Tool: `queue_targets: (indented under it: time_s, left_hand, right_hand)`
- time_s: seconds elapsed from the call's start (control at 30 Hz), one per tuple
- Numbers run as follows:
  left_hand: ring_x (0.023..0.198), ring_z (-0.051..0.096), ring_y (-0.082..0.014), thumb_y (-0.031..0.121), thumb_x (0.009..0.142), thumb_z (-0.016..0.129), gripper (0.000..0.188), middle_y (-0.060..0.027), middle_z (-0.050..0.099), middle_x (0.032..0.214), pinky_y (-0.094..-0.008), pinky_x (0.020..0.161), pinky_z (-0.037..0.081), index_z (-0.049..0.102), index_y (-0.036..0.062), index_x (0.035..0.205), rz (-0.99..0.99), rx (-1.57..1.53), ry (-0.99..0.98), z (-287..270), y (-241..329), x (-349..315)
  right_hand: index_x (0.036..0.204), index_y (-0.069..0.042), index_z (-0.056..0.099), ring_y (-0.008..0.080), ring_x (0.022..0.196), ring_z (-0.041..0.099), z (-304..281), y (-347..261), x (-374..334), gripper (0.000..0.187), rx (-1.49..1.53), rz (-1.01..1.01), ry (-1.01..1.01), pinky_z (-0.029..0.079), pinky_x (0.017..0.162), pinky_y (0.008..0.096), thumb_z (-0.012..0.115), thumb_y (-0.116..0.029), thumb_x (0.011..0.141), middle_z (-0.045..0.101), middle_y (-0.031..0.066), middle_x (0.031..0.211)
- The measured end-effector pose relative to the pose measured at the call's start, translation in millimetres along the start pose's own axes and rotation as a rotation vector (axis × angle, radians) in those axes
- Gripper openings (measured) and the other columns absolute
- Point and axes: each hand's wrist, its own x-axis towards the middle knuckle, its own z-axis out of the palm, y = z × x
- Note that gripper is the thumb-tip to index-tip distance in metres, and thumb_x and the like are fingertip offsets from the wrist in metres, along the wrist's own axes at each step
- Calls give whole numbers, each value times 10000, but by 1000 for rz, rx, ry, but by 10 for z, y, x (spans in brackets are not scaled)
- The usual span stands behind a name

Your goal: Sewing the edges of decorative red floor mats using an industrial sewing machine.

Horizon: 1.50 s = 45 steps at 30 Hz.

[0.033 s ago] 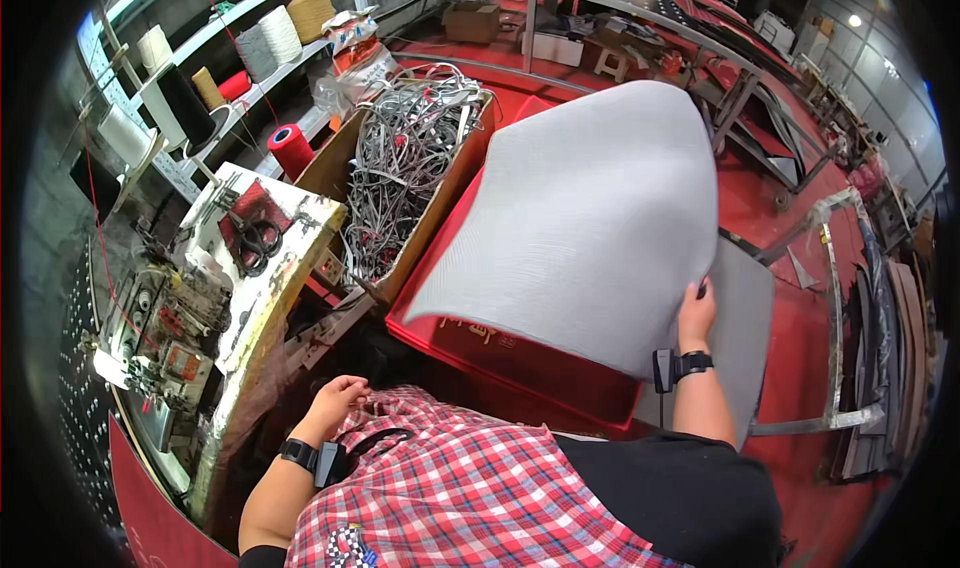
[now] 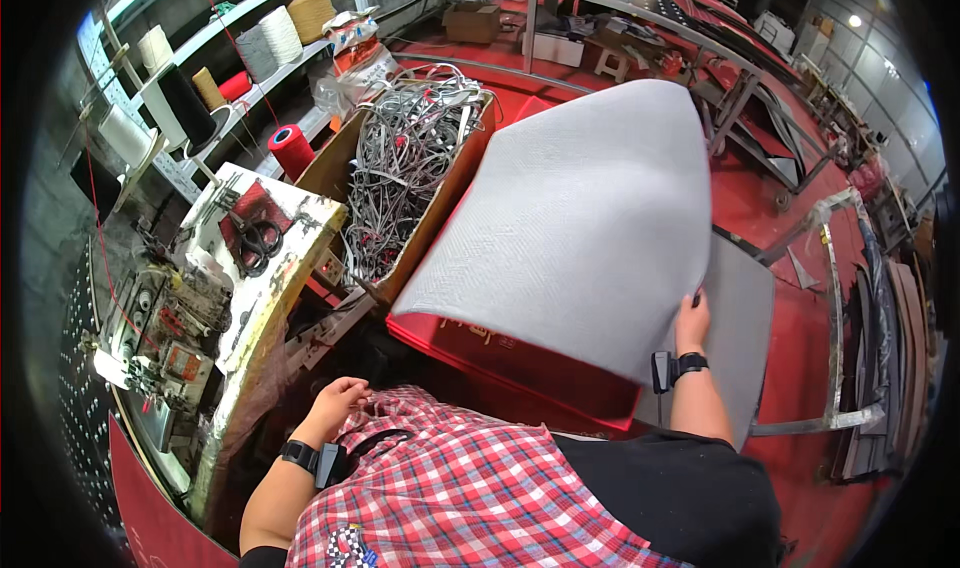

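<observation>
A large grey mat (image 2: pixel 570 218) with a curved, lifted far end lies over a stack of red mats (image 2: pixel 505 363). My right hand (image 2: pixel 691 326) is closed on the grey mat's right edge, and its fingertips are partly hidden there. Beneath and beside that hand a second grey sheet (image 2: pixel 742 338) shows. My left hand (image 2: pixel 338 406) rests low in front of me, by the red checked apron (image 2: pixel 440 458). Its fingers are curled in, with nothing visible in them. Both wrists wear black bands.
To the left, a sewing machine (image 2: pixel 165 318) stands by a worn white tabletop (image 2: pixel 300 230) with black scissors (image 2: pixel 258 246). A carton (image 2: pixel 440 218) of tangled grey strips sits beyond. Thread cones (image 2: pixel 290 148) line the left. A metal frame (image 2: pixel 833 318) stands at right.
The grey mat has shifted a little left, its near left corner dropping lower and flatter. My right hand has moved slightly left and nearer with it. My left hand stays still.
</observation>
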Motion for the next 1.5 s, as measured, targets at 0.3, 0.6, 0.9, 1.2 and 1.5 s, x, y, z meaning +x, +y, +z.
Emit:
queue_targets:
  time_s: [0.3,0.6,0.9,1.2,1.5]
  left_hand:
    - [668,507,-91,132,895,489,148,-47,583,819,-211,591,432,529,23,987,-59,-101,45,-55,-147,-83]
    - [650,501,-84,117,898,470,154,-39,585,829,-210,560,420,528,19,1001,-14,-27,-5,-20,-185,73]
    - [664,494,-77,130,898,475,153,-39,594,837,-196,583,411,534,36,1003,-64,-246,154,-288,-481,-193]
    - [705,565,-119,146,894,454,166,-35,602,849,-228,601,439,548,58,999,-29,-462,612,-698,-1317,-920]
    - [686,558,-123,120,871,478,153,-58,593,806,-234,662,470,534,23,977,-147,-587,734,-821,-1820,-1098]
  right_hand:
    - [1093,-51,546,349,983,549,808,721,-404,328,-318,313,-309,429,850,419,507,-121,775,590,198,1025]
    - [1147,22,470,361,980,544,538,666,-675,371,-169,341,-244,420,843,394,494,-88,793,570,234,1040]
    - [961,-21,585,335,919,548,1636,-724,-851,256,-16,-535,-781,438,780,403,475,0,731,587,197,959]
    - [997,-58,568,346,901,571,3400,-2621,-1860,215,-219,-814,-933,468,770,430,463,-143,830,514,157,1099]
    - [973,-62,553,310,869,590,3596,-2696,-1507,202,-463,-1208,-1020,488,732,424,435,-131,823,525,127,1026]
